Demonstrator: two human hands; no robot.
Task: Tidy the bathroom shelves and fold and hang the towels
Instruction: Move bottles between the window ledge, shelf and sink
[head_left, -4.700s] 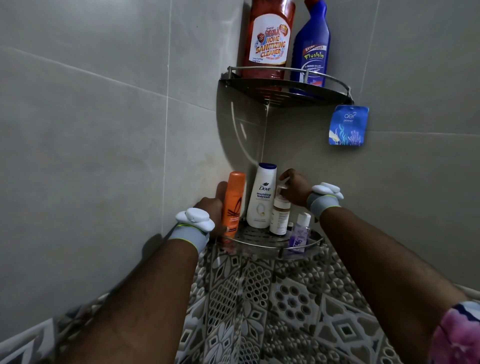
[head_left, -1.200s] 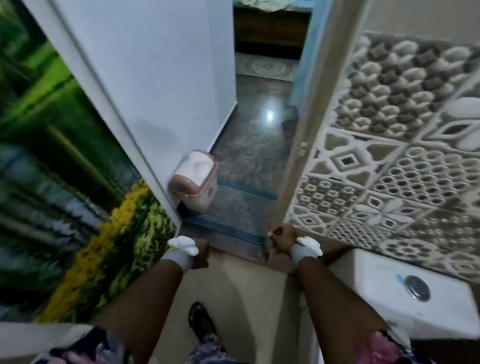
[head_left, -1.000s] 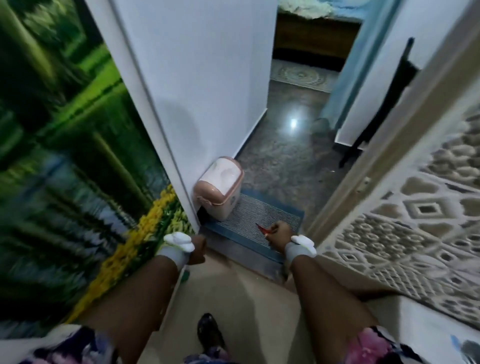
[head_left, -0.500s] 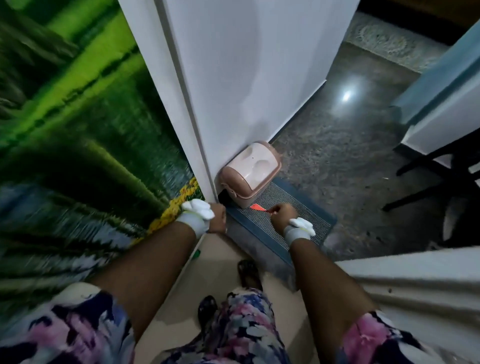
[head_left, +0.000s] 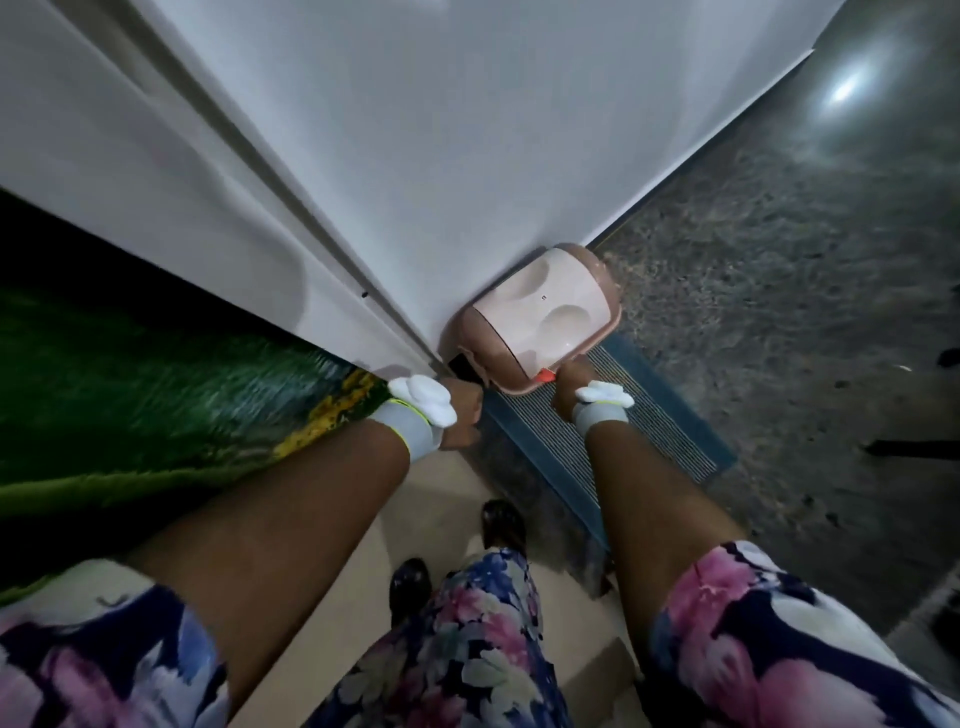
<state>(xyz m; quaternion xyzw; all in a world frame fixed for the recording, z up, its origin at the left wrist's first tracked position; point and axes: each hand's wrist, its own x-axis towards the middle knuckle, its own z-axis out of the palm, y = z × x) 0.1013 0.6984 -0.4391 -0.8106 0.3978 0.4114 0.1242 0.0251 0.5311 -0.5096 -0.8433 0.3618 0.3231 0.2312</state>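
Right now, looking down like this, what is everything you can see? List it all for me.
bin: one, pink with a paler swing lid, on the floor against the white wall
scrap: one, red, pinched at the bin's near edge
mat: one, blue with grey stripes, on the floor by the bin
wall: one, white, upper part of view
scenic panel: one, green with yellow, at left
floor: dark speckled beyond the mat, beige near the feet
shoes: two, dark, on the beige floor
floral clothing: blue, pink and white, bottom of view
wristbands: two, white and grey, one per wrist
left hand: beside the bin, fingers hidden
right hand: pinching the scrap
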